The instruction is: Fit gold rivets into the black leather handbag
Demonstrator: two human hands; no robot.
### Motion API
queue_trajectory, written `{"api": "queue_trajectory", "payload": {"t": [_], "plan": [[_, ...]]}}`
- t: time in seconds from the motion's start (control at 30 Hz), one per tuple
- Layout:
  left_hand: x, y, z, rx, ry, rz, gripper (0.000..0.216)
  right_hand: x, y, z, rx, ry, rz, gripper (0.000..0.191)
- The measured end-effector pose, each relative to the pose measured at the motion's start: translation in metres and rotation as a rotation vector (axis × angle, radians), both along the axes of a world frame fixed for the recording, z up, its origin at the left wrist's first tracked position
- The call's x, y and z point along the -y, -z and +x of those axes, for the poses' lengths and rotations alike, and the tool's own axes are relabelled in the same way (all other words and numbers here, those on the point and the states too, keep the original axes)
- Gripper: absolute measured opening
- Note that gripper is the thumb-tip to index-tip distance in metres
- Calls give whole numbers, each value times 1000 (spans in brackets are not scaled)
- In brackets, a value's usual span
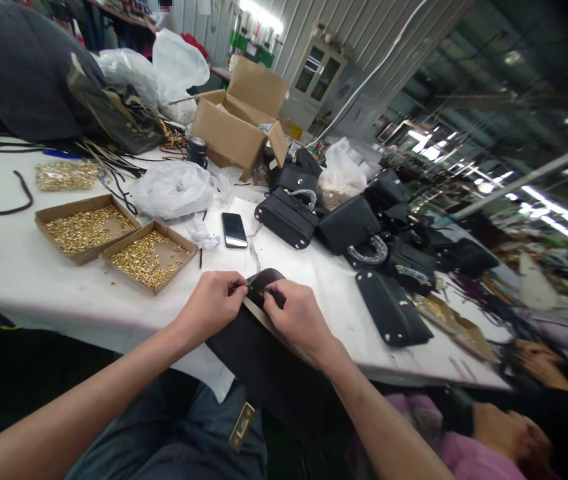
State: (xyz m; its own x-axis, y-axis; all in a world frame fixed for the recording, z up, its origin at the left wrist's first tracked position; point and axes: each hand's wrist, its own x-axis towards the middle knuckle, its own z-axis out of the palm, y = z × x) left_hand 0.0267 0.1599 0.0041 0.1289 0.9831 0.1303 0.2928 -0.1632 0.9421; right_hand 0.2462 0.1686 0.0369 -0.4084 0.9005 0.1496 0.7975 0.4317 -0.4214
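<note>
A black leather bag [264, 363] lies across my lap and over the table's front edge, its pale inner edge turned up and a curved black end resting on the tabletop. My left hand [217, 297] is closed in a pinch at the left of this upper edge. From the other side, my right hand [297, 313] pinches close to it, the fingertips only a little apart. Small dark bits show at both sets of fingertips, too small to make out. A gold metal plate [241, 427] hangs on the bag's lower part, over my jeans.
Two cardboard trays [150, 288] of small gold fittings stand left, near a phone [235, 231] and a plastic bag [173, 190]. Finished-looking black handbags [287, 217] crowd the right, one lying [391, 310] nearest. Behind is a cardboard box [229, 137]. A co-worker's hands [511, 433] appear lower right.
</note>
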Motion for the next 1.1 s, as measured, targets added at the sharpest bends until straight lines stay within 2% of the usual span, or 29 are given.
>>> {"api": "queue_trajectory", "payload": {"t": [0.17, 0.33, 0.5, 0.83, 1.1], "plan": [[1, -4, 0, -15, 52, -10, 22, -1, 1, -9, -47, 1, 51, 13], [2, 4, 4, -35, 34, -54, 17, -3, 2, -15, -85, 28, 41, 13], [2, 10, 6, -74, 38, -59, 20, -3, 1, -10, -56, 34, 29, 8], [9, -1, 15, -143, 54, -30, 21, -7, 2, 0, -89, 65, 9, 9], [8, 3, 24, -166, 47, 6, 15, -1, -3, 6, -134, 41, -45, 9]]}}
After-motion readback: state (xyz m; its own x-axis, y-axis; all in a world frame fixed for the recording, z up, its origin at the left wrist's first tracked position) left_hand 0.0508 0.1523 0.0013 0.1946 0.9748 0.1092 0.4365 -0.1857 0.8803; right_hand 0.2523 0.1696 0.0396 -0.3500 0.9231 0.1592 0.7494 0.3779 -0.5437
